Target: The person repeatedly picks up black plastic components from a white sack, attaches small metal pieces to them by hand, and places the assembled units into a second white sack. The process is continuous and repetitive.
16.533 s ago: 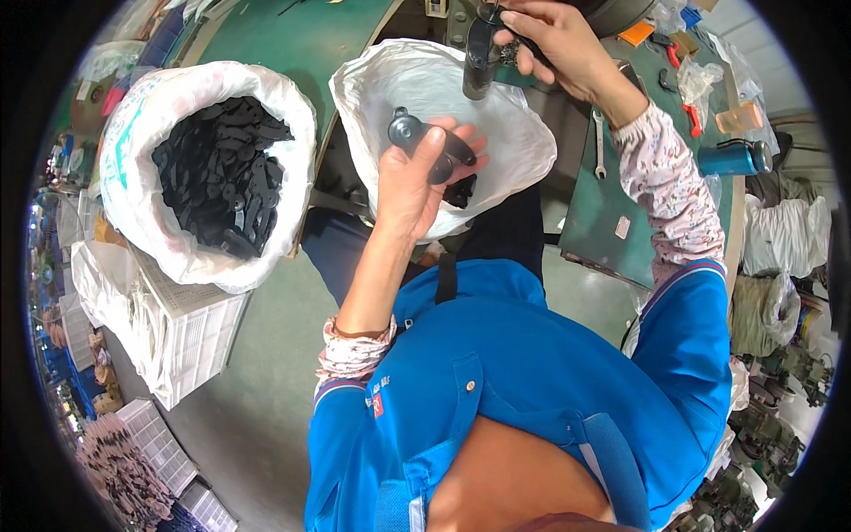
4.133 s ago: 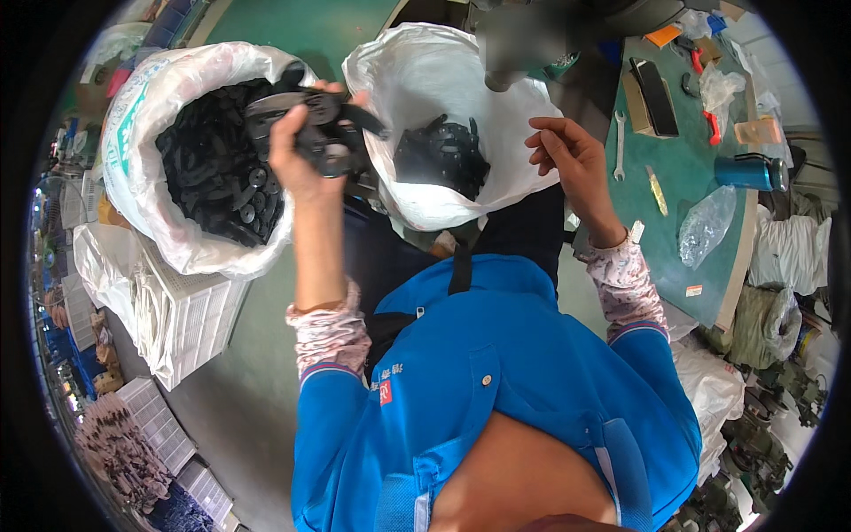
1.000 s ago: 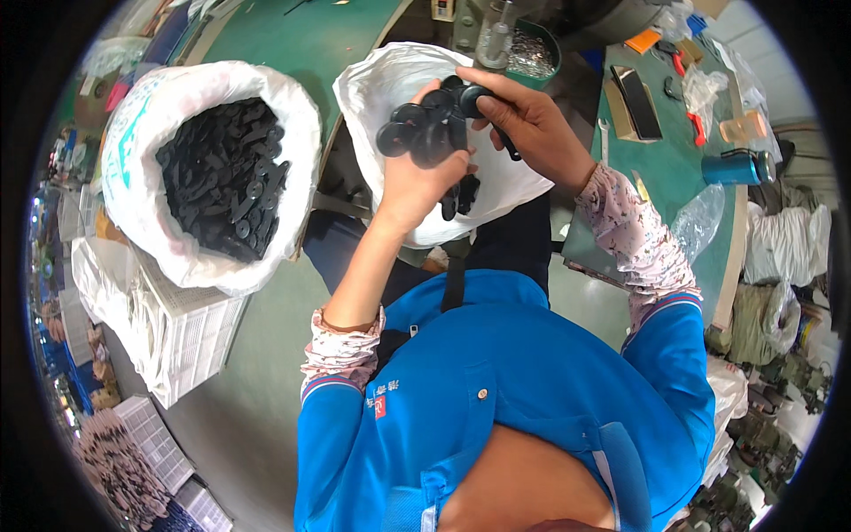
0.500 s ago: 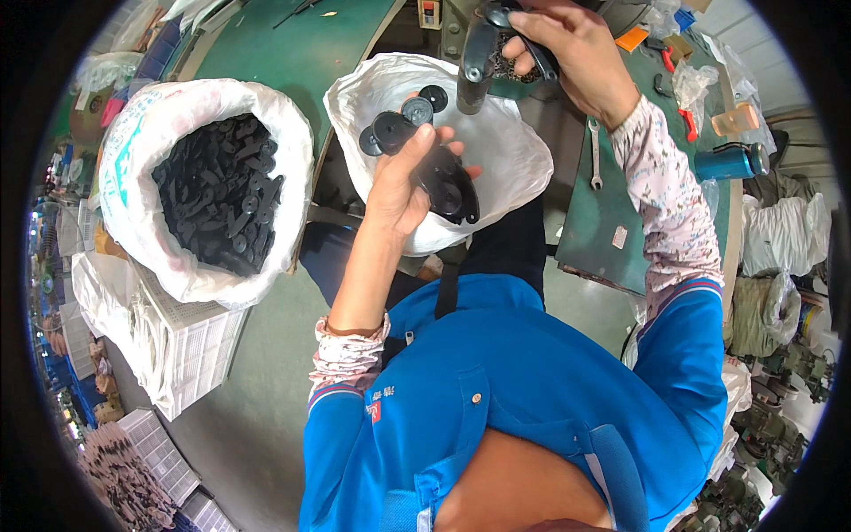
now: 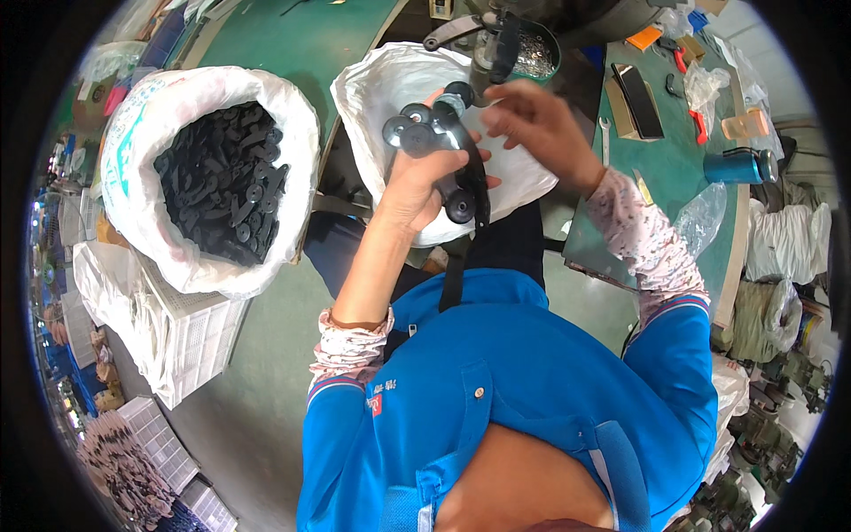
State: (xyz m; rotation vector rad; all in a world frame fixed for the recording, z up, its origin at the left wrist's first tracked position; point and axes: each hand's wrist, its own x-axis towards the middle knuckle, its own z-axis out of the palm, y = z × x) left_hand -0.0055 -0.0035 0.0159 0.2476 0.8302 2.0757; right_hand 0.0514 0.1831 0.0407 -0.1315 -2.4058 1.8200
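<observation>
My left hand (image 5: 415, 188) is closed around a bundle of black plastic arms with round ends (image 5: 459, 151), held over the mouth of a white sack (image 5: 523, 182) in front of my lap. Just right of the bundle is my right hand (image 5: 542, 131), slightly blurred, its fingers apart and nothing visible in them. Beyond it, two more black arms sit at the machine: one lies slanted (image 5: 454, 32), the other points toward me (image 5: 506, 49). A round tin of small metal pieces (image 5: 537, 57) stands beside them.
To the left, a white sack (image 5: 120, 186) full of black plastic parts (image 5: 222, 182) rests by a white crate (image 5: 199, 355). On the green bench at right lie a wrench (image 5: 605, 142), a dark flat panel on cardboard (image 5: 636, 102), a plastic bag (image 5: 700, 222) and a blue bottle (image 5: 741, 166).
My right hand has come down and left from the machine, leaving the black arm there. My left hand with its bundle has shifted slightly right. The tin of metal pieces now shows.
</observation>
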